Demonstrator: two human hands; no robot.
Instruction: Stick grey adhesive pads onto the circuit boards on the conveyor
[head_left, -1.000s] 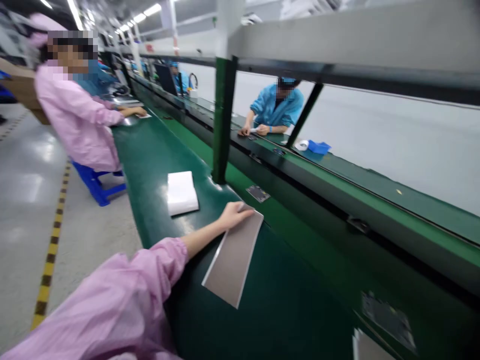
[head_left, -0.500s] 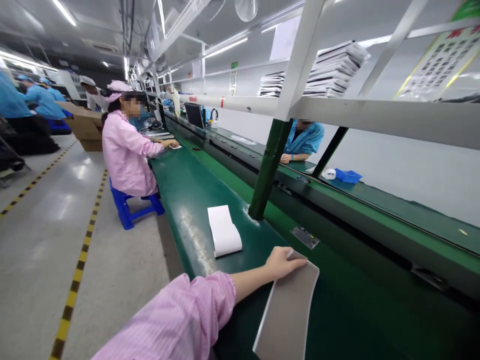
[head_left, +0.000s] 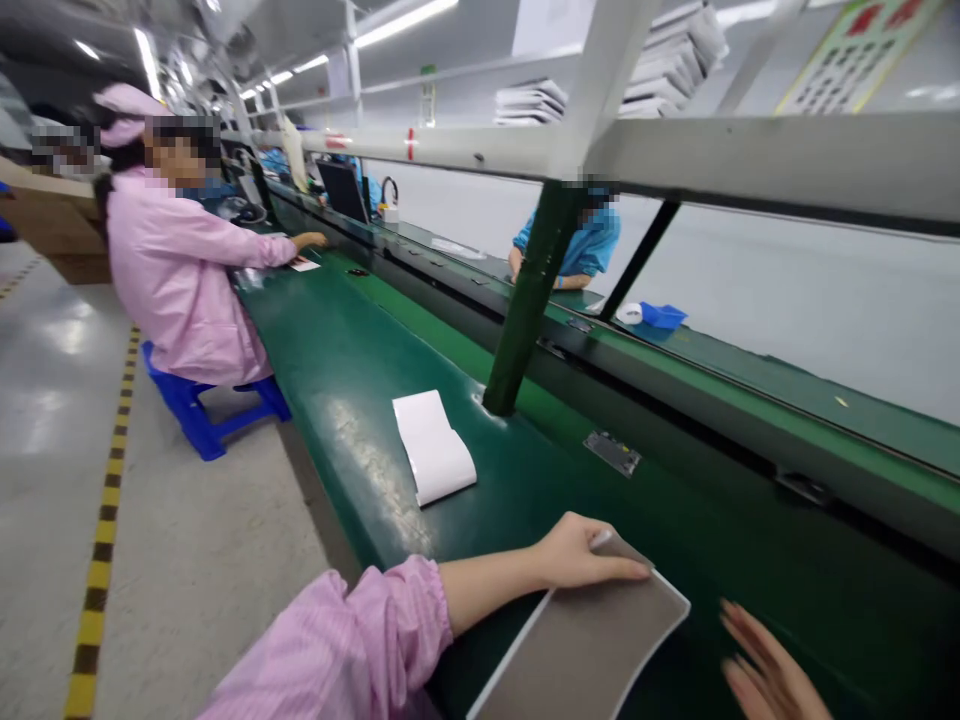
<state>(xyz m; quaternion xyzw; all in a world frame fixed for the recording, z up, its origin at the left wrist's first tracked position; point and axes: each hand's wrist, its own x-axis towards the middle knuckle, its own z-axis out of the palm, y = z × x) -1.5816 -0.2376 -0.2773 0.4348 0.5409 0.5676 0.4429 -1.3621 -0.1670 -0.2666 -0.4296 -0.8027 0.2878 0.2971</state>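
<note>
My left hand (head_left: 581, 555) lies on the far corner of a flat grey-brown panel (head_left: 592, 650) that rests on the dark green bench (head_left: 360, 370); its fingers are stretched along the panel's top edge, pressing it. My right hand (head_left: 765, 665) comes in at the bottom right with fingers spread and nothing in it, a short way to the right of the panel. A white stack of sheets (head_left: 433, 445) sits on the bench beyond my left hand.
A green post (head_left: 525, 310) stands just past the white stack. A small dark part (head_left: 613, 452) rides the conveyor strip. A person in pink (head_left: 180, 265) sits further up the bench on a blue stool; a person in blue (head_left: 577, 250) works opposite.
The view has swung down and left. The grey panel has turned flatter under my left hand, and my right hand has come into view at the bottom right.
</note>
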